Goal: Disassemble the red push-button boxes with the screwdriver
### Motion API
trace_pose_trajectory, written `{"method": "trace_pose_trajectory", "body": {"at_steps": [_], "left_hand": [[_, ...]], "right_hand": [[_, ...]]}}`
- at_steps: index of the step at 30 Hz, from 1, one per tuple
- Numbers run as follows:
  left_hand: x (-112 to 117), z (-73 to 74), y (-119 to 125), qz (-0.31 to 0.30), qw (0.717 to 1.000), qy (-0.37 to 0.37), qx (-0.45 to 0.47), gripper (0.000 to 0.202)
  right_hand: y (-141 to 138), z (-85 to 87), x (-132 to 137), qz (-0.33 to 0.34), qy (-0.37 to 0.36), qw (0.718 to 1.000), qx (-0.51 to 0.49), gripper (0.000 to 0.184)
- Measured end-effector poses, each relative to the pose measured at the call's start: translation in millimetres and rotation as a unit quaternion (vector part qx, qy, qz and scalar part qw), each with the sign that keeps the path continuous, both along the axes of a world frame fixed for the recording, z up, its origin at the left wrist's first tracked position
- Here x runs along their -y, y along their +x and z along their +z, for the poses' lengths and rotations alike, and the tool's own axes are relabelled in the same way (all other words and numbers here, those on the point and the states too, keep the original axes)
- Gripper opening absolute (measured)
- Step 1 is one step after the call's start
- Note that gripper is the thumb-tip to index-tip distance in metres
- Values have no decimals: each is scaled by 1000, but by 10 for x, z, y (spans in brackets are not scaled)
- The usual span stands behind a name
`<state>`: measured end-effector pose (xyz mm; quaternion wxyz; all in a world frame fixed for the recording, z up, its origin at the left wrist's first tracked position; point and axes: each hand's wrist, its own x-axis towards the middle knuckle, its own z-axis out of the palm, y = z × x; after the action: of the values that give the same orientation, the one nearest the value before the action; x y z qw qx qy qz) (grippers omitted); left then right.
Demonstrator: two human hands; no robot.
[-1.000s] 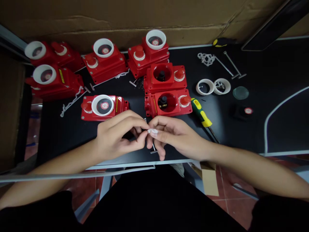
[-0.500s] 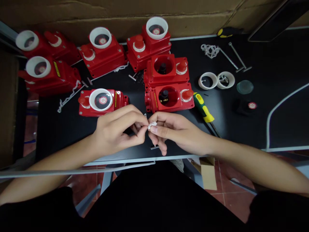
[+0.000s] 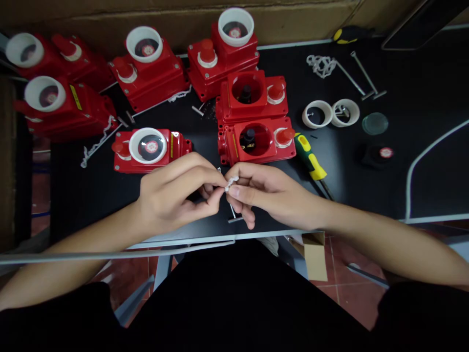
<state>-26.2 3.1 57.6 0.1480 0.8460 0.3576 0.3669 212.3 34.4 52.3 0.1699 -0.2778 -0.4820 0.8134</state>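
Observation:
Close to the table's front edge, my left hand [image 3: 176,193] and my right hand [image 3: 273,195] meet fingertip to fingertip. Between them is a small bunched white chain [image 3: 232,183], pinched by the thumb and fingers of both hands; part of it is hidden by the fingers. A thin metal T-shaped rod [image 3: 235,219] shows below my right fingers. Just beyond the hands stand a red box with an open round hole [image 3: 234,139] and, to the left, a red box with a white ring [image 3: 170,146].
More red boxes [image 3: 154,85] line the back and left. On the right are a yellow-green screwdriver [image 3: 309,157], two white rings [image 3: 317,114], a glass disc [image 3: 375,123], a black round part [image 3: 375,155], a loose white chain [image 3: 321,65] and T-shaped rods [image 3: 362,71]. A grey cable [image 3: 409,190] curves there.
The view has shifted slightly. Both hands keep their pinch on the white chain, which now stands a little more upright, and more of the T-shaped rod below shows.

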Motion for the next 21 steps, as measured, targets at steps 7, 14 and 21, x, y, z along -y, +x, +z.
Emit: {"method": "trace_pose_trajectory", "body": {"at_steps": [7, 14, 21], "left_hand": [[-20, 16, 16, -6, 1000, -16, -5, 15], [3, 50, 17, 4, 999, 5, -42, 17], [36, 27, 27, 12, 999, 6, -51, 17]], "right_hand": [[-16, -9, 43, -16, 48, 999, 8, 11], [-19, -33, 72, -17, 66, 997, 26, 9], [-21, 13, 84, -33, 77, 996, 43, 25]]}}
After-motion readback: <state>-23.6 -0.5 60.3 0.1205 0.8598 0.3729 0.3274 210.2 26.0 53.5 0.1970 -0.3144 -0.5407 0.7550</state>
